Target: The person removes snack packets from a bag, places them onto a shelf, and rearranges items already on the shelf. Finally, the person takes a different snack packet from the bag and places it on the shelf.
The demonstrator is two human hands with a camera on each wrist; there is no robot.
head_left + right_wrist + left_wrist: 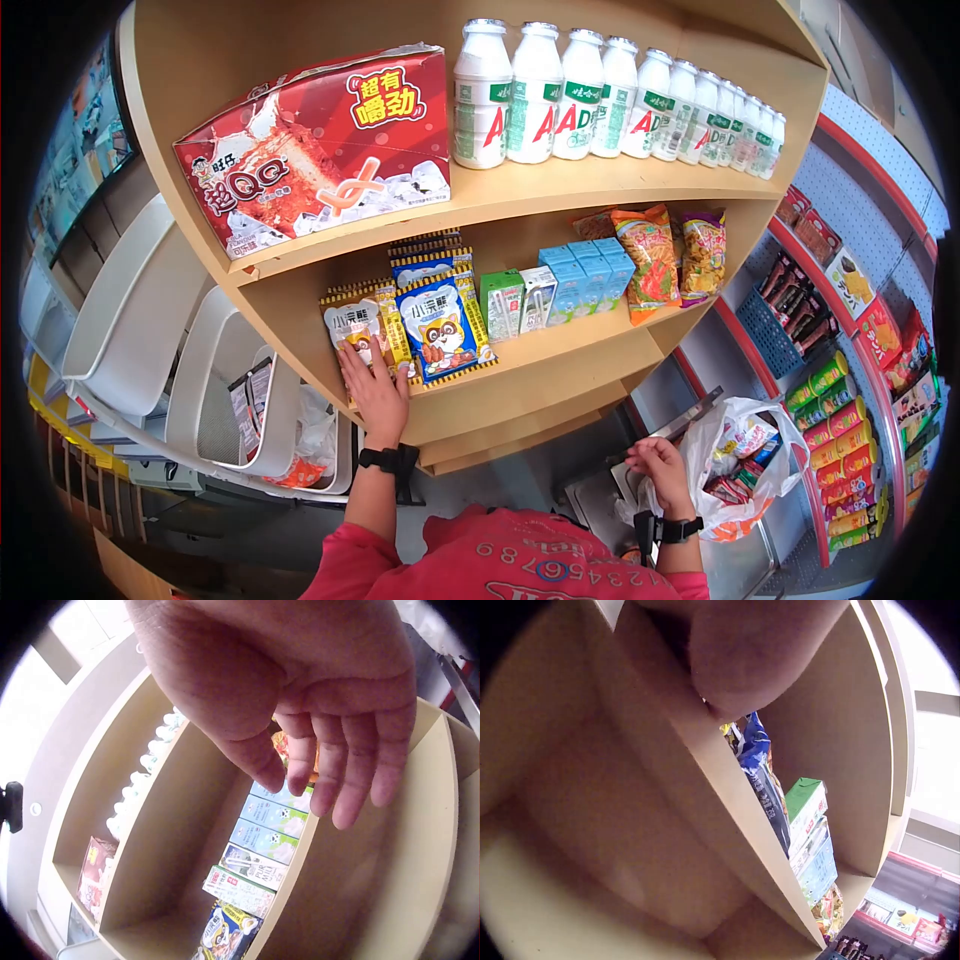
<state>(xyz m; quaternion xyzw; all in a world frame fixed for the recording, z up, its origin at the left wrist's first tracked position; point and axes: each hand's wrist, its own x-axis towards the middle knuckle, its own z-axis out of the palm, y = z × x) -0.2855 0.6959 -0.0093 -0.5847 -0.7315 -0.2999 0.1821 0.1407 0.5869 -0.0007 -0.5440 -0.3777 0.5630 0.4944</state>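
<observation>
In the head view my left hand (378,395) rests with extended fingers on the front of a gold-and-white snack bag (352,318) at the left of the middle shelf. Right beside that bag stands a blue snack bag (440,330) with a raccoon-like cartoon face. The left wrist view shows only part of the left hand (757,656), close to the shelf edge. My right hand (662,472) hangs in front of the shelves, fingers loosely bent and holding nothing. Its palm side and fingers (360,761) fill the top of the right wrist view.
Small drink cartons (585,280) and orange noodle-type bags (650,260) line the middle shelf. Above are a red box (320,150) and a row of white bottles (535,95). A filled plastic bag (780,420) is at right, white baskets (225,390) at left.
</observation>
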